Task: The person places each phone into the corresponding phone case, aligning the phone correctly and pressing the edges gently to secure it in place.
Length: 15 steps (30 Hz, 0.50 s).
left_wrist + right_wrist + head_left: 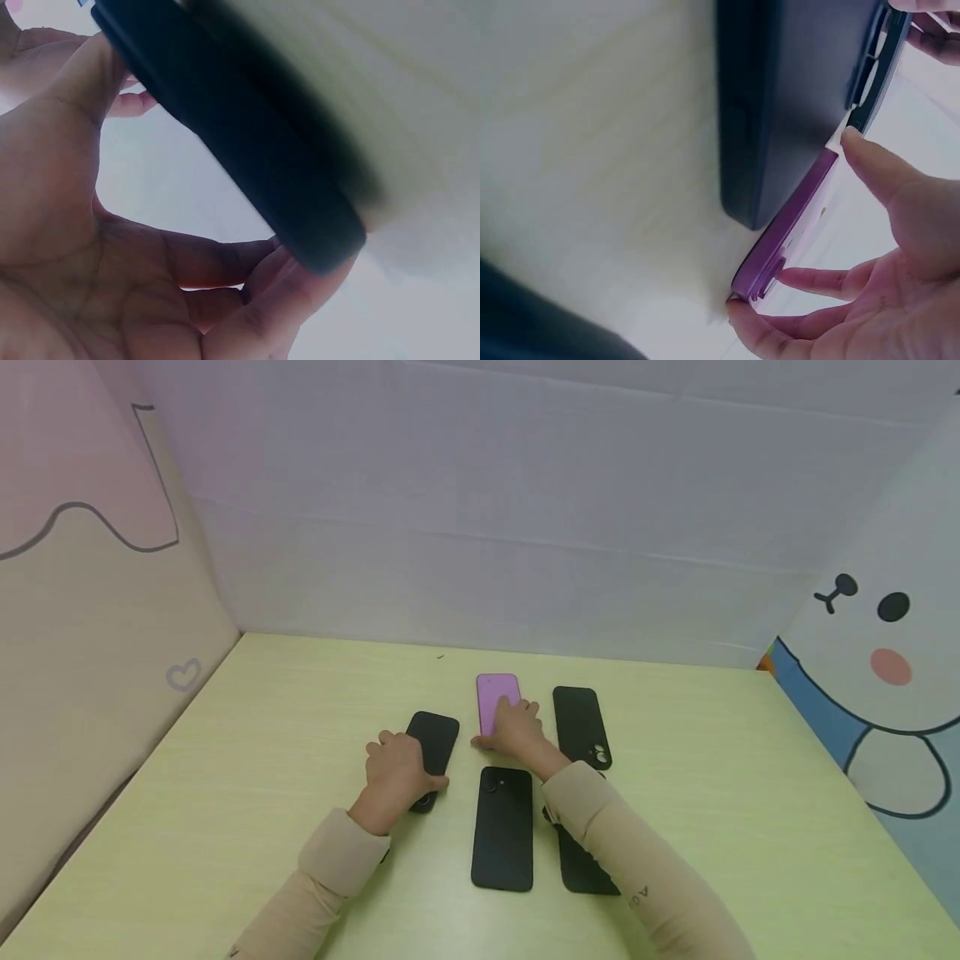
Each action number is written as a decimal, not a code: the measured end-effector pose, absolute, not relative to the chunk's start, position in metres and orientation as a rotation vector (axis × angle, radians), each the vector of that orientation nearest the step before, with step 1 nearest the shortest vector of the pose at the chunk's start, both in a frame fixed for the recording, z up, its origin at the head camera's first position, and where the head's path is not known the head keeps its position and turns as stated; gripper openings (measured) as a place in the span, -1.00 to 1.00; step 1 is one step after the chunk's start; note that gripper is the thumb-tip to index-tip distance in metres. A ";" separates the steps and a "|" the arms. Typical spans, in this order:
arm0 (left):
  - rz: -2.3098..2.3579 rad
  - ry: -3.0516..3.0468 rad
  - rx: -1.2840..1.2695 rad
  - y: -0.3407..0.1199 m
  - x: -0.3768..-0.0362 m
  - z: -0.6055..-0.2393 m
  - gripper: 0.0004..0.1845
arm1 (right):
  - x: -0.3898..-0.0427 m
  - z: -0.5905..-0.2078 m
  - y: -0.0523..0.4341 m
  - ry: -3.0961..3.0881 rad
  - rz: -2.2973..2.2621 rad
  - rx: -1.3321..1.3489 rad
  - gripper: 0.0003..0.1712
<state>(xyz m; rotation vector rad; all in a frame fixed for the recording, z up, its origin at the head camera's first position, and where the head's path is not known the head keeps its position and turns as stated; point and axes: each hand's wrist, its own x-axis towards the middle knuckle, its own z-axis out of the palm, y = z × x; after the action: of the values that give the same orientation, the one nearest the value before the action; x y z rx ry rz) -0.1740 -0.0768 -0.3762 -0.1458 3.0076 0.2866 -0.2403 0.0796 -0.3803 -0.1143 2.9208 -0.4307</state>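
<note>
My left hand (405, 764) lies over the near end of a black phone case (437, 737) left of centre. In the left wrist view the thumb (84, 79) and curled fingers (296, 289) grip that black case (247, 142) by its edges. My right hand (516, 720) covers the near half of a purple phone case (495, 692). In the right wrist view the thumb (881, 169) and fingers (802, 281) pinch the purple case (795, 217) by its sides, with a black case (802, 97) just beyond it.
Three more black cases lie on the yellow-green table (262, 735): one at the right (579, 722), one in the middle front (502, 831), and one (581, 868) half under my right sleeve. Panel walls close off the left, back and right.
</note>
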 end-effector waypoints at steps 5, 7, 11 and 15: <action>0.238 2.992 -0.150 -0.076 -0.174 -0.376 -0.16 | -0.238 -0.379 0.077 2.926 -0.446 -0.121 -0.27; 0.229 2.992 -0.146 -0.075 -0.173 -0.376 -0.16 | -0.239 -0.379 0.077 2.929 -0.464 -0.114 -0.29; 0.223 3.000 -0.138 -0.075 -0.173 -0.376 -0.15 | -0.240 -0.378 0.076 2.924 -0.499 -0.073 -0.29; 0.220 3.006 -0.141 -0.075 -0.172 -0.376 -0.14 | -0.241 -0.378 0.076 2.931 -0.509 -0.032 -0.27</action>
<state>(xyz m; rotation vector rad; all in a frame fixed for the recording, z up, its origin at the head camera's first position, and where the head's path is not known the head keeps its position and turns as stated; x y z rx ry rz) -0.1719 -0.0749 -0.3756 -0.1407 3.0058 0.2196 -0.2414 0.0760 -0.3780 -0.0323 2.9312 -0.5089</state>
